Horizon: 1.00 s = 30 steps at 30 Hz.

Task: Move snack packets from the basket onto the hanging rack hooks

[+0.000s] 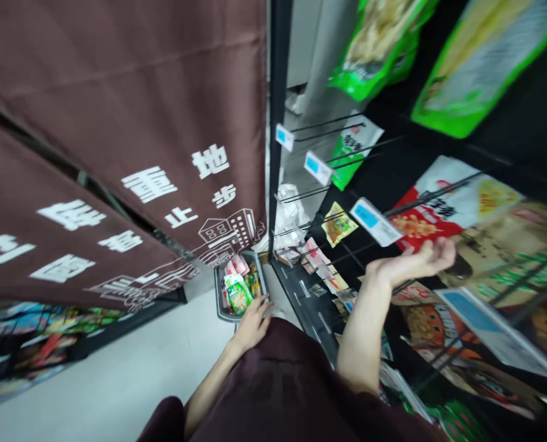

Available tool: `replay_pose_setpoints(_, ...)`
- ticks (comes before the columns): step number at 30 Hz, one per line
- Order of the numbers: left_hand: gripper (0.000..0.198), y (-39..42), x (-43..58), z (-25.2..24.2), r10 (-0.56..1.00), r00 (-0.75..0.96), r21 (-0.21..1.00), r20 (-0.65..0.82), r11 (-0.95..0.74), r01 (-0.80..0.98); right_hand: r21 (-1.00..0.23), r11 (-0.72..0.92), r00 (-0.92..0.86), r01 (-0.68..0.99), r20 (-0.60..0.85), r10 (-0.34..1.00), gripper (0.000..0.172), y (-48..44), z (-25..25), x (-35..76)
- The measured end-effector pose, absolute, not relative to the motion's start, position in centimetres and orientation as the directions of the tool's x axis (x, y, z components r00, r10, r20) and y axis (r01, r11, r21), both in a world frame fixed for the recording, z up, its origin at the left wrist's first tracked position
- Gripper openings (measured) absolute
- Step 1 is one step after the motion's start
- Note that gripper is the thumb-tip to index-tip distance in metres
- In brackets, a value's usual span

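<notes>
My right hand (420,261) is raised at the shelf rack, palm turned up and fingers loosely extended. It is at the lower edge of a red and white snack bag (432,202) hanging on a hook; whether it touches the bag is unclear. Beside it hangs a tan snack bag (517,252). My left hand (253,322) is low in front of my body, its fingers apart and holding nothing. Beyond its fingertips, a grey basket (220,301) on the floor holds several packets, among them a green and white bag (239,294) and a pink one (237,265).
Price tags (376,222) on hook ends jut out from the black rack. Green bags (478,73) hang higher up. A brown curtain (130,80) with white lettering covers the left side. White plastic bags (290,212) are behind the rack's edge. Another stocked shelf (38,344) is at lower left.
</notes>
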<state>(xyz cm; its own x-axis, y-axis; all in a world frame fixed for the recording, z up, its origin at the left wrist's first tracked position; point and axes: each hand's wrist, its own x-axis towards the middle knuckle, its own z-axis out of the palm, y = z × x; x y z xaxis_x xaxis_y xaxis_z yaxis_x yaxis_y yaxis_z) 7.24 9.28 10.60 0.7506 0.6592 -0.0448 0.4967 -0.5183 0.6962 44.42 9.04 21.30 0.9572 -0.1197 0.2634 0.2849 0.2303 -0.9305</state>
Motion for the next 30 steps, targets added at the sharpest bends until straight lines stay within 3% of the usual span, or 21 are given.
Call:
replay_pose_setpoints(3, 0.033, 9.0, 5.0, 11.3, 0.713, 0.700, 0.642, -0.036, -0.521, 0.563, -0.916, 0.274, 0.954, 0.291, 0.255, -0.160, 0.023, 10.3, 20.6, 38.9)
replay_pose_setpoints(9, 0.032, 6.9, -0.3, 11.8, 0.820, 0.565, 0.597, -0.091, -0.409, 0.690, -0.943, 0.305, 0.974, 0.131, 0.180, 0.139, 0.023, 13.9, 16.6, 28.6)
replay_pose_setpoints(14, 0.031, 6.4, -3.6, 11.2, 0.833, 0.544, 0.584, -0.102, -0.392, 0.711, -0.991, 0.051, 0.823, -0.125, -0.075, 0.563, 0.030, 13.9, 11.1, 20.7)
replay_pose_setpoints(18, 0.032, 7.1, -5.4, 11.2, 0.851, 0.521, 0.567, -0.071, -0.395, 0.723, -0.974, -0.110, 0.664, -0.199, -0.217, 0.716, 0.037, 13.0, 8.0, 16.1)
replay_pose_setpoints(23, 0.032, 7.4, -8.8, 11.3, 0.842, 0.531, 0.540, -0.095, -0.405, 0.738, -0.889, -0.270, 0.496, -0.369, -0.434, 0.752, 0.035, 11.6, 4.9, 12.4)
replay_pose_setpoints(30, 0.030, 6.3, -14.8, 11.4, 0.881, 0.449, 0.480, -0.148, -0.332, 0.812, -0.574, -0.462, 0.277, -0.676, -0.779, 0.562, 0.016, 9.0, -0.7, 10.3)
